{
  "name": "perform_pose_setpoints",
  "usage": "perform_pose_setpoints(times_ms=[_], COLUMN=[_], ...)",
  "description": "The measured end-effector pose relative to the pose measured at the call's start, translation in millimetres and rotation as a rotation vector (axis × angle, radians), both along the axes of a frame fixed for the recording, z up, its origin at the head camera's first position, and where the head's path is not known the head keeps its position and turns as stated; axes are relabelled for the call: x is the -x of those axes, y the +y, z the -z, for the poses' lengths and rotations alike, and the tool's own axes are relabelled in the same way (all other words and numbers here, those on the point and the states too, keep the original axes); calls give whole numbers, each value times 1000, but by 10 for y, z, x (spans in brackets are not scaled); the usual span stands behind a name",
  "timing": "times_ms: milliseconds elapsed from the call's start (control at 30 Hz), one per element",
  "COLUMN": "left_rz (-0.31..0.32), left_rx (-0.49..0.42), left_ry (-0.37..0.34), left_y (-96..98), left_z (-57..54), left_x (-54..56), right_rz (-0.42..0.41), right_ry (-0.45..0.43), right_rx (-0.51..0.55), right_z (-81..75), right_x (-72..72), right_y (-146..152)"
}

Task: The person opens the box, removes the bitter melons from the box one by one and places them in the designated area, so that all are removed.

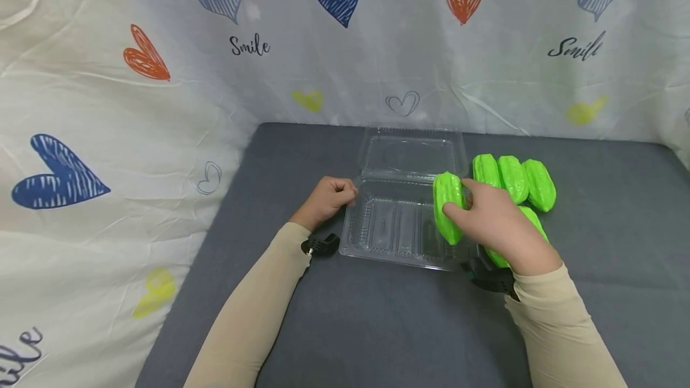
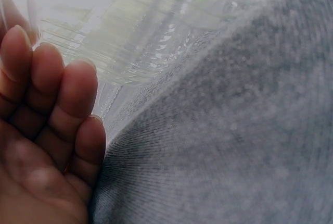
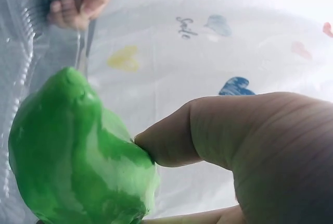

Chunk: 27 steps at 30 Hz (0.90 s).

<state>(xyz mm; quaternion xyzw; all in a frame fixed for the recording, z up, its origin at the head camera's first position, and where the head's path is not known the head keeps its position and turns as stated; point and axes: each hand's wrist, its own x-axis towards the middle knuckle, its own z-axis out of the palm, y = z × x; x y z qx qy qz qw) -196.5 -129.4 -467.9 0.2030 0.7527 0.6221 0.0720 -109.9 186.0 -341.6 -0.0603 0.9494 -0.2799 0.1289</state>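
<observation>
A clear plastic clamshell container (image 1: pixel 399 262) lies with its lid (image 1: pixel 412 151) folded back. At its left edge my left hand (image 1: pixel 327 199) pinches the rim between thumb and curled fingers; the left wrist view shows these fingers (image 2: pixel 75 91) against the clear plastic. Over the right part of the base, my right hand (image 1: pixel 498 220) holds a glossy green ridged fruit (image 1: pixel 446 202) between thumb and fingers. In the right wrist view the fruit (image 3: pixel 67 151) has a blunt tip, and the thumb (image 3: pixel 171 138) presses its side.
More green ridged fruits lie right of the container: three in a row, one of them the rightmost fruit (image 1: pixel 539 184), and at least one fruit (image 1: pixel 533 220) partly behind my right hand. The grey cloth table (image 1: pixel 377 328) meets a white printed curtain (image 1: pixel 302 64) behind and at left.
</observation>
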Motion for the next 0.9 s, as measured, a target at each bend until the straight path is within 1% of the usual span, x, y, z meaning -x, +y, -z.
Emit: perform_pose_setpoints(times_ms=[333, 600, 900], left_rz=[-1, -7, -8], left_rx=[-11, -12, -12], left_ry=[4, 1, -2], left_y=[-3, -3, 2], left_z=[-10, 16, 22], left_x=[-7, 2, 2], right_rz=[23, 45, 71], right_ry=[-11, -22, -10], right_rx=[-14, -54, -117], right_z=[31, 45, 77], right_x=[2, -8, -50], right_y=[255, 506, 789])
